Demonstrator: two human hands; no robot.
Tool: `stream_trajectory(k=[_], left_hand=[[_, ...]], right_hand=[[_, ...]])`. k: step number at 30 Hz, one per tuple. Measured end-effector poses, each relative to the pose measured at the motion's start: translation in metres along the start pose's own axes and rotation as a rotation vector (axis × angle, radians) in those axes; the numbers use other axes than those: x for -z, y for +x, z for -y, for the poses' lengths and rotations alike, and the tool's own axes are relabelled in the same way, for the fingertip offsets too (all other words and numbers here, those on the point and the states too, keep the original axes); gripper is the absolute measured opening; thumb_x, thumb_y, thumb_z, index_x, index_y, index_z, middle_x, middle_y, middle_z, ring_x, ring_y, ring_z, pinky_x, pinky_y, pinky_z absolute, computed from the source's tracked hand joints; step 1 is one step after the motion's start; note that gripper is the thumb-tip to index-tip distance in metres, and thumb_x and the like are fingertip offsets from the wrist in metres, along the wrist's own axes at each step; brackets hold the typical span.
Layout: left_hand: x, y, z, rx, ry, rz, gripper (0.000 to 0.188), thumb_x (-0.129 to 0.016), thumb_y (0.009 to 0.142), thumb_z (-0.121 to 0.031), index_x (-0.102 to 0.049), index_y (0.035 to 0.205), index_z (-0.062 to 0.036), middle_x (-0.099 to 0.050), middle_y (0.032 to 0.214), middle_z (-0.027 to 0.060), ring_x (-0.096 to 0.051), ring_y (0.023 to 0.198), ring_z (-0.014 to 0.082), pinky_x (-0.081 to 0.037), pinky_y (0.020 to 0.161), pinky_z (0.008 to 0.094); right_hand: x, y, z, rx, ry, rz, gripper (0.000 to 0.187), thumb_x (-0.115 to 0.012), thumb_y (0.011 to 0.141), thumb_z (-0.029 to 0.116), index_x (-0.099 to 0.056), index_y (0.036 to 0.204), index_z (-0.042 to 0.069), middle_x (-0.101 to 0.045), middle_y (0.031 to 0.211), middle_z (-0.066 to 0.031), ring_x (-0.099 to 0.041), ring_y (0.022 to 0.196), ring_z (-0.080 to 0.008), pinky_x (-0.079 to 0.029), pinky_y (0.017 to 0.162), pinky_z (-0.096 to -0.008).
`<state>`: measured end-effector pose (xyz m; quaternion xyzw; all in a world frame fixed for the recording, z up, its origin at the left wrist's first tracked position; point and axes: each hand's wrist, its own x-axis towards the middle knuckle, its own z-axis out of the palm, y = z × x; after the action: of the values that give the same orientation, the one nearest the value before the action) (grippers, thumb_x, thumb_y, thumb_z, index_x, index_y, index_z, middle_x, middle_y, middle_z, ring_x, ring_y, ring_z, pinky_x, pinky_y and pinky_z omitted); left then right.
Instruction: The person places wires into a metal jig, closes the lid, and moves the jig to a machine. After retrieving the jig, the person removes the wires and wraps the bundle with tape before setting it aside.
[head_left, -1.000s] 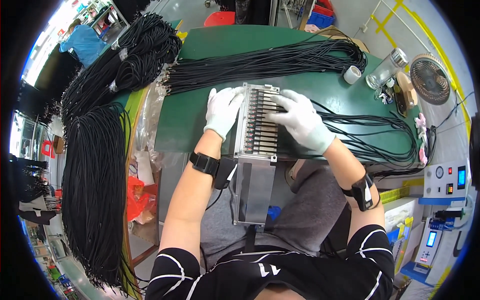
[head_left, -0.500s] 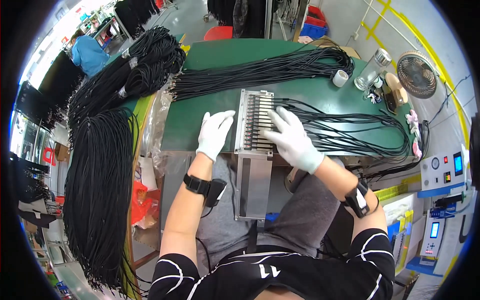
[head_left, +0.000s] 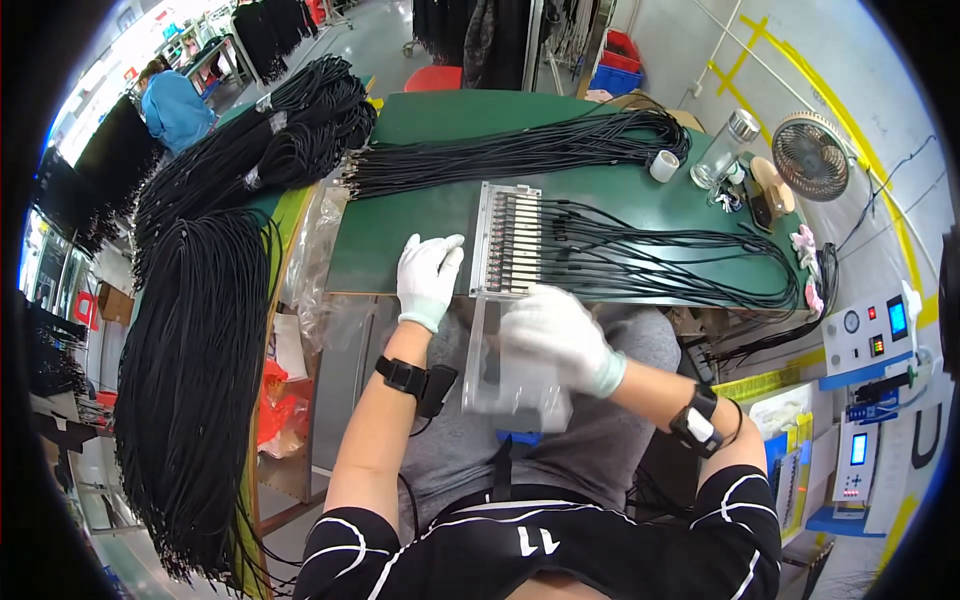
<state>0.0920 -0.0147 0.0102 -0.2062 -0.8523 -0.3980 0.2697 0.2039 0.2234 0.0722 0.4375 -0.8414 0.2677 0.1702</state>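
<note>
A metal fixture (head_left: 482, 240) lies at the front edge of the green table, with a row of black cable ends set side by side in its slots. The black cables (head_left: 640, 240) run from it to the right and loop back. From the fixture's near side a clear plastic cover (head_left: 485, 375) hangs out over my lap, its lower end smeared by motion. My right hand (head_left: 560, 335), in a white glove, is at this cover; its fingers are too blurred to read. My left hand (head_left: 428, 275), also gloved, is open beside the fixture's left side, holding nothing.
Black cable bundles lie across the table's back (head_left: 500, 160) and in large heaps (head_left: 190, 370) at the left. A tape roll (head_left: 663, 166), a glass bottle (head_left: 725, 150) and a fan (head_left: 810, 155) stand back right. Machines with screens (head_left: 870, 330) are at the right. Far left, a person in blue sits.
My right hand has moved from the cable ends down and toward me to the clear cover. The cover's lower end has shifted upward. My left hand stays nearly in place.
</note>
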Motion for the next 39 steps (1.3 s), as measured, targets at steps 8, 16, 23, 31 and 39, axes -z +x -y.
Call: stream_trajectory(k=[8,16,23,31,39], left_hand=[[0.003,-0.003,-0.001,0.025,0.0,-0.048,0.016,-0.067,0.089,-0.018,-0.074,0.101,-0.0095,-0.072,0.093,0.0098,-0.067,0.09,0.0277,-0.044,0.104,0.0468],[-0.01,0.0,-0.008,0.18,-0.435,-0.019,0.018,-0.062,0.094,-0.004,-0.071,0.108,0.0043,-0.073,0.11,0.012,-0.066,0.1,0.0201,-0.048,0.1,0.0337],[0.014,-0.038,-0.048,0.175,-0.901,0.115,0.035,-0.047,0.105,-0.018,-0.065,0.116,0.0104,-0.069,0.115,0.0193,-0.065,0.106,0.0266,-0.05,0.099,0.0391],[-0.022,-0.074,-0.095,0.172,-0.923,0.548,0.036,-0.048,0.105,-0.019,-0.063,0.12,0.0101,-0.069,0.114,0.0186,-0.066,0.103,0.0246,-0.049,0.098,0.0368],[-0.038,-0.089,-0.12,0.251,-1.001,0.678,0.032,-0.05,0.103,-0.015,-0.064,0.12,0.009,-0.069,0.114,0.0172,-0.066,0.105,0.0241,-0.048,0.099,0.0366]], right_hand=[[0.006,0.045,-0.107,-0.793,0.703,-0.29,0.047,-0.064,0.094,0.003,-0.05,0.139,-0.004,-0.064,0.126,-0.0122,-0.061,0.113,-0.0178,-0.047,0.1,-0.0297],[0.104,-0.102,-0.069,-0.971,0.63,-0.611,0.052,-0.067,0.094,0.01,-0.05,0.141,-0.002,-0.061,0.134,-0.0158,-0.059,0.12,-0.0225,-0.049,0.098,-0.0331],[0.226,-0.401,0.115,-1.782,-0.502,-1.032,0.041,-0.063,0.091,0.026,-0.067,0.122,-0.001,-0.071,0.112,-0.0176,-0.068,0.101,-0.0201,-0.052,0.086,-0.0333],[0.195,-0.574,0.278,-2.467,-0.068,-1.429,0.061,-0.065,0.086,0.053,-0.066,0.126,0.007,-0.066,0.128,-0.0177,-0.065,0.113,-0.0318,-0.051,0.093,-0.0385],[0.191,-0.654,0.295,-1.891,-1.038,-1.44,0.058,-0.068,0.088,0.047,-0.063,0.131,0.008,-0.062,0.132,-0.0175,-0.055,0.127,-0.0292,-0.036,0.11,-0.0344]])
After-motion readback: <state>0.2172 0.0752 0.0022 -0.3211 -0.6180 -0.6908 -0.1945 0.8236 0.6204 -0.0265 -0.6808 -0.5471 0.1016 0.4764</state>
